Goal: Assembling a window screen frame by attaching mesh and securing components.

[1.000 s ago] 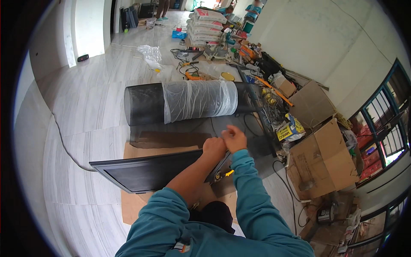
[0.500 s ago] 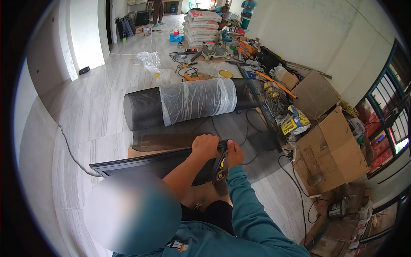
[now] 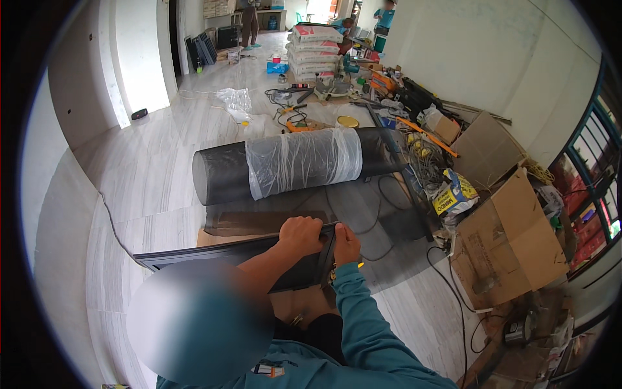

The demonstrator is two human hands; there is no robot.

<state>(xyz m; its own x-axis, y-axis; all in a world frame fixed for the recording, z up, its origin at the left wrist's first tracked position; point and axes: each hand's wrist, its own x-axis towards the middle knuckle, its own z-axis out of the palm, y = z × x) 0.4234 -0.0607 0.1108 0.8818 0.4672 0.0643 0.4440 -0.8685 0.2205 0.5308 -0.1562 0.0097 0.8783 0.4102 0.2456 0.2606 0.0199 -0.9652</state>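
Observation:
A dark rectangular frame with a dark panel in it is tilted in front of me, above my lap. My left hand is closed over its upper edge, close to the right corner. At that corner, my right hand grips the right end, thumb up along the edge. The two hands are a short way apart. The head-shaped blur at lower left hides part of the frame's near side. Beyond the hands lies a big roll of black mesh, wrapped round its middle in clear plastic. Loose mesh spreads beneath it.
A cardboard box and a heap of cables and tools line the right side. Stacked sacks stand farther back, with people near them. A dark cable runs over the tiled floor at left.
Both hands have shifted slightly left and toward me, still on the frame, and its right corner has come lower. The whole view has also shifted a little.

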